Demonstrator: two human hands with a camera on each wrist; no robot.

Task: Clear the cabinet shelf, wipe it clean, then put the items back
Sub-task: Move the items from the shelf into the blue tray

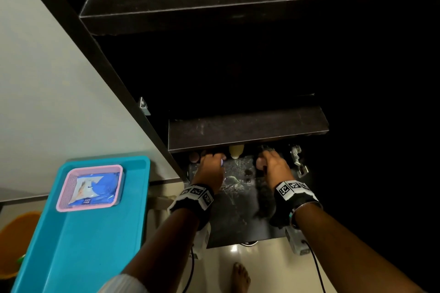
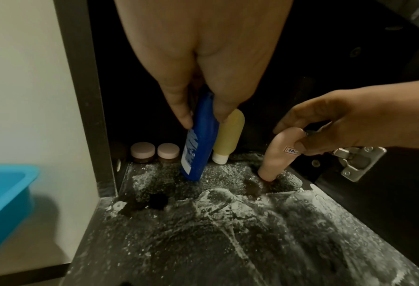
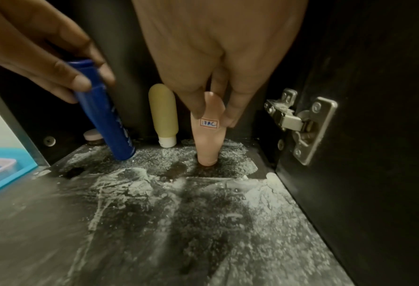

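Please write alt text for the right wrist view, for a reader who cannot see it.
The right hand pinches a peach tube standing on a powder-dusted dark shelf, while the left hand grips a tilted blue bottle. A yellow bottle stands behind.

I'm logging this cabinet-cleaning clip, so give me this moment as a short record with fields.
left hand: grips blue bottle, tilted, base on shelf
right hand: pinches peach tube, end on shelf
shelf: coated with white powder
still at back: yellow bottle, two pink-lidded jars
outside: teal tray holding pink basket
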